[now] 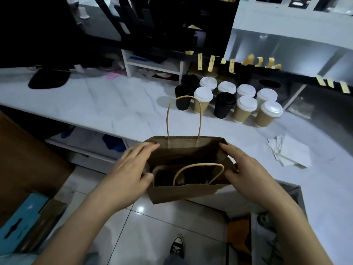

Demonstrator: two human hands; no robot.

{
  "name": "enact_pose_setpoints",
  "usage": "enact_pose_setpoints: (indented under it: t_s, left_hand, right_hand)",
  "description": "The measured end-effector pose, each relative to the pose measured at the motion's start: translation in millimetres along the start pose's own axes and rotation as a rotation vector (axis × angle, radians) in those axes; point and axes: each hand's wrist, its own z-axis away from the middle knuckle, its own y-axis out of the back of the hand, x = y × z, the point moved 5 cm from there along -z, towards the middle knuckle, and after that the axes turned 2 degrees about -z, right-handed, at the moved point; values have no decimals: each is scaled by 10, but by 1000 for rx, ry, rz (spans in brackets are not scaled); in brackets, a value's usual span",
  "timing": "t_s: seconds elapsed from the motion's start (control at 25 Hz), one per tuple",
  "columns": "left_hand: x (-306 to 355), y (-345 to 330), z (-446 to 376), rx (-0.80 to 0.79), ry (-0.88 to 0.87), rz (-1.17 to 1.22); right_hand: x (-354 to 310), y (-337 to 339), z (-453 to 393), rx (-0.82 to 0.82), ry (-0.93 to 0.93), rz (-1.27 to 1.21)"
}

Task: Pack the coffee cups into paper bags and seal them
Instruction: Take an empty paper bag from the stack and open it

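At the counter's (pixel 107 104) near edge, left hand (pixel 129 169) and right hand (pixel 246 171) each have a grip closed on opposite side walls of the open brown paper bag (pixel 183 194), thumbs on the near rim, fingers over the far corners, holding its mouth spread. Far handle stands upright, near handle flops inward; bag contents too dark to tell. Beyond the bag, lidded coffee cups (pixel 229 100) cluster on the counter, tan and black, with white napkins (pixel 290 153) to the right and yellow tape strips (pixel 232 66) hanging along the black shelf edge.
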Motion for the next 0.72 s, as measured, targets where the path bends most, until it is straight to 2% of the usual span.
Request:
enact_pose_setpoints:
  t_s: [0.44, 0.72]
  left_hand:
    - [-291, 158, -572, 65, 46, 1]
    - [-832, 428, -1087, 70, 37, 26]
  right_hand:
    - [-104, 62, -804, 2, 34, -13]
    - [-465, -67, -1416, -10, 0, -1]
